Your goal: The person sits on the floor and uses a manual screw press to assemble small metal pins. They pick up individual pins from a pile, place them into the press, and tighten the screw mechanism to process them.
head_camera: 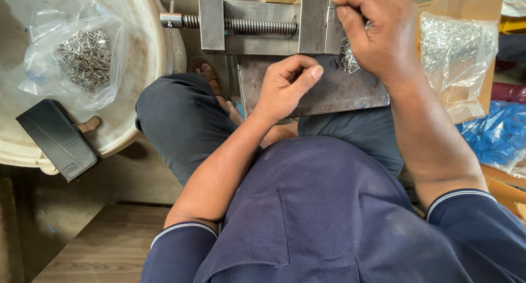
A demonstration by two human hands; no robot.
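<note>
Floor (82,190): worn brown boards, lower left, dusty.
Low step (109,250): wood-grain plank, bottom left corner.
Round tub top (142,53): off-white, scuffed, upper left; clear bag of small metal pieces (82,55) near its middle, black wallet case (57,139) at its near edge.
Cardboard box (471,9): upper right, open.
Blue plastic bag (498,138): right edge.
Light: even daylight, soft shadows.

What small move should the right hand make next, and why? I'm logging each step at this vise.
Probably seat the small metal piece at the vise jaw: the right hand pinches there, while the left hand waits curled on the steel plate.
</note>
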